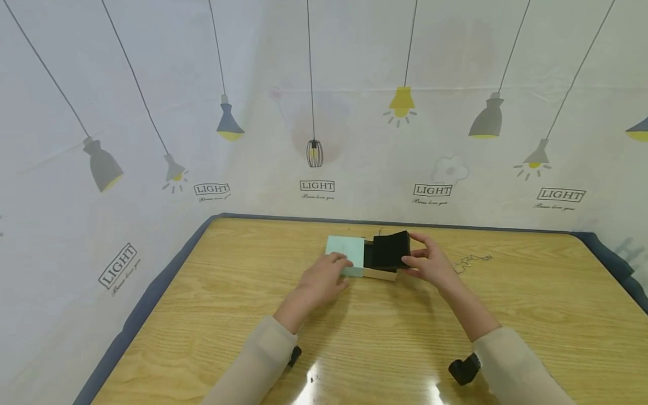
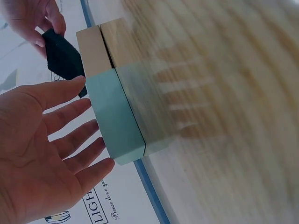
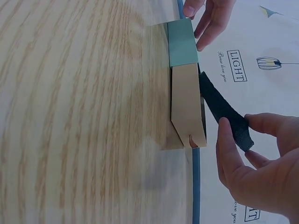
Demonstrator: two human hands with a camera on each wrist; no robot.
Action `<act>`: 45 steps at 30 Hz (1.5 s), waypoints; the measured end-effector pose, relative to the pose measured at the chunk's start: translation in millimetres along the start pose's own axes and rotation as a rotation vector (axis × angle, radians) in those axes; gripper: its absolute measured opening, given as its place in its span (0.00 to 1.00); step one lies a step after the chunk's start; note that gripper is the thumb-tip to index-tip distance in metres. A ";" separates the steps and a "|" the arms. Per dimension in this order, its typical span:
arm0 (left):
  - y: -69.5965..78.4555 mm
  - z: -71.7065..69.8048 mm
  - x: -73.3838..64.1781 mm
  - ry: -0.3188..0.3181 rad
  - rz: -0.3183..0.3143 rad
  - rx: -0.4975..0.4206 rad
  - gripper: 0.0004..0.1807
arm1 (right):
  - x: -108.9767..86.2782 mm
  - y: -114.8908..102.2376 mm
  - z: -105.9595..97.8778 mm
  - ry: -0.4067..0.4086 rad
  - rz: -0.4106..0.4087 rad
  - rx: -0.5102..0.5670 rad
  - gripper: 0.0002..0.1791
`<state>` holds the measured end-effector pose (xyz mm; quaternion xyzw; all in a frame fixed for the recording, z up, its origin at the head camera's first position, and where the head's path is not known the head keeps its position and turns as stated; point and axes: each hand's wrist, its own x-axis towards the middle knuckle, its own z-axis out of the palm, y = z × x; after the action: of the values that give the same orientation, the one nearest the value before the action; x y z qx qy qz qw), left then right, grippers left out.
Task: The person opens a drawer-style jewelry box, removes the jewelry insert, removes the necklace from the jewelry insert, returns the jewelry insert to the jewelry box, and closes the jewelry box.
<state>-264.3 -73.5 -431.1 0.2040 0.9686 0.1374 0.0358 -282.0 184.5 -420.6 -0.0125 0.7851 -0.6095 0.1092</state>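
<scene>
A small drawer-style box lies on the table, its pale mint sleeve (image 1: pixel 346 250) on the left and its tan inner tray (image 1: pixel 379 274) pulled out to the right. My left hand (image 1: pixel 322 275) rests on the sleeve, fingertips along its top edge with the fingers fairly straight in the left wrist view. With the thumb and fingers of my right hand (image 1: pixel 429 261) I pinch a black foam pad (image 1: pixel 391 250) by its right end. The pad is tilted above the tray, its left end low at the tray opening in the right wrist view.
A thin silvery chain (image 1: pixel 472 262) lies on the wooden table (image 1: pixel 243 315) just right of my right hand. Behind the table's dark blue edge hangs a pale backdrop (image 1: pixel 268 112) printed with lamps. Black wrist-camera mounts (image 1: pixel 463 369) sit at both sleeves.
</scene>
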 end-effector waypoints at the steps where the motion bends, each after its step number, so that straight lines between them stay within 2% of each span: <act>1: -0.1 0.0 0.2 -0.003 0.001 0.000 0.23 | 0.1 0.1 0.5 0.000 0.002 -0.001 0.41; 8: -1.4 0.0 5.6 0.019 0.003 0.032 0.22 | 0.7 0.4 3.8 0.012 0.013 -0.026 0.41; 15: -2.4 -3.3 17.1 0.034 -0.032 0.095 0.22 | 0.5 1.4 6.6 -0.002 0.024 -0.044 0.41; 27: -1.1 -4.7 24.9 0.041 -0.075 0.096 0.21 | 3.8 3.6 10.9 -0.026 0.010 -0.097 0.40; 37: -4.5 -2.0 27.5 0.062 -0.108 0.009 0.17 | 6.4 4.9 12.8 -0.040 0.000 -0.139 0.41; 45: -6.3 -0.8 29.2 0.048 -0.113 0.005 0.17 | 6.6 3.6 15.5 -0.057 -0.009 -0.186 0.39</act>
<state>-293.5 -67.4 -432.5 0.1459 0.9795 0.1378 0.0196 -285.1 169.6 -428.7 -0.0434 0.8349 -0.5337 0.1273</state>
